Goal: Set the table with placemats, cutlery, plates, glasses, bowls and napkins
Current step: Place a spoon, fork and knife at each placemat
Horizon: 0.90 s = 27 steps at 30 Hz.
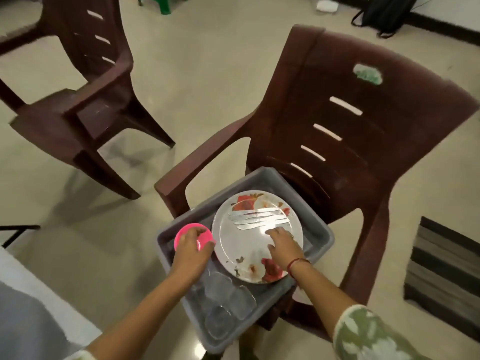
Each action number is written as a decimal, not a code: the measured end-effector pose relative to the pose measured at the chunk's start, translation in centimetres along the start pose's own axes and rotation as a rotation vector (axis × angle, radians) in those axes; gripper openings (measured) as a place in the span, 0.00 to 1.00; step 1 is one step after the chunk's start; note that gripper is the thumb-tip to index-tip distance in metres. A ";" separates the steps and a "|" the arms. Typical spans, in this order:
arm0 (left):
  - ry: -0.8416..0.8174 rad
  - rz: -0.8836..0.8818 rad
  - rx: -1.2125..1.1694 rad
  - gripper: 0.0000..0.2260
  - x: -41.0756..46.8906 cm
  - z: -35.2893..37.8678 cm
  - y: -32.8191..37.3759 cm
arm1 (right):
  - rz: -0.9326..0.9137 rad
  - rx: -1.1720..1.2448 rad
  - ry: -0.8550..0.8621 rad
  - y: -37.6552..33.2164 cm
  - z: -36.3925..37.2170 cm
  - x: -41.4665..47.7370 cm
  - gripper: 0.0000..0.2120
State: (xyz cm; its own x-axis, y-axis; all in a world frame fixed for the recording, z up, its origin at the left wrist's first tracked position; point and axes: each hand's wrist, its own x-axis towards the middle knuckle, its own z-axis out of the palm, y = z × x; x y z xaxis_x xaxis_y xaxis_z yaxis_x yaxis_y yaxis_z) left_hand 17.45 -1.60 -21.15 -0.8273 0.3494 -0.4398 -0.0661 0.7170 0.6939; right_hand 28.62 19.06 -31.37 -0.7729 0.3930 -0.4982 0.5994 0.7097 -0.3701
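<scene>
A grey tub (320, 233) sits on the seat of a brown plastic chair (345, 131). Inside lies a white plate (244, 245) with red flower prints, and several silver knives (259, 219) lie side by side on it. My right hand (284, 246) rests on the plate at the knives' handle ends, fingers slightly bent. My left hand (192, 252) grips a pink bowl (188, 231) at the tub's left side. Several clear glasses (223, 300) stand in the near part of the tub.
A second brown chair (78, 100) stands to the left on the tiled floor. A table corner with a grey cloth (23, 315) shows at the lower left. A striped mat (446, 276) lies on the floor at the right.
</scene>
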 end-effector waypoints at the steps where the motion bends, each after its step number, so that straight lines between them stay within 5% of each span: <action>1: 0.006 0.050 -0.002 0.13 0.7 0.2 -0.4 | -0.019 -0.050 -0.004 0.4 0.5 1.8 0.20; 4: 0.020 0.167 -0.051 0.15 2.1 0.5 -1.4 | -0.095 -0.200 -0.009 1.6 1.7 6.7 0.23; 11: 0.047 0.120 -0.108 0.19 4.1 0.8 -3.8 | -0.182 -0.403 -0.098 2.6 2.5 13.0 0.29; 19: 0.076 -0.003 -0.157 0.15 5.6 1.5 -3.5 | -0.170 -0.399 -0.102 1.7 1.5 14.7 0.17; 27: -0.055 -0.007 -0.167 0.10 6.8 6.7 -1.3 | -0.129 -0.353 -0.254 2.4 1.3 16.0 0.21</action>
State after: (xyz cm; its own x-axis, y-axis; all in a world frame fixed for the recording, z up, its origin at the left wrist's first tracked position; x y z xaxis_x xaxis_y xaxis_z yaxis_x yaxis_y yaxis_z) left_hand 15.70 3.91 -28.84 -0.7953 0.3803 -0.4721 -0.1674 0.6107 0.7740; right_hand 17.95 26.28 -41.30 -0.7345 0.1639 -0.6585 0.3601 0.9166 -0.1735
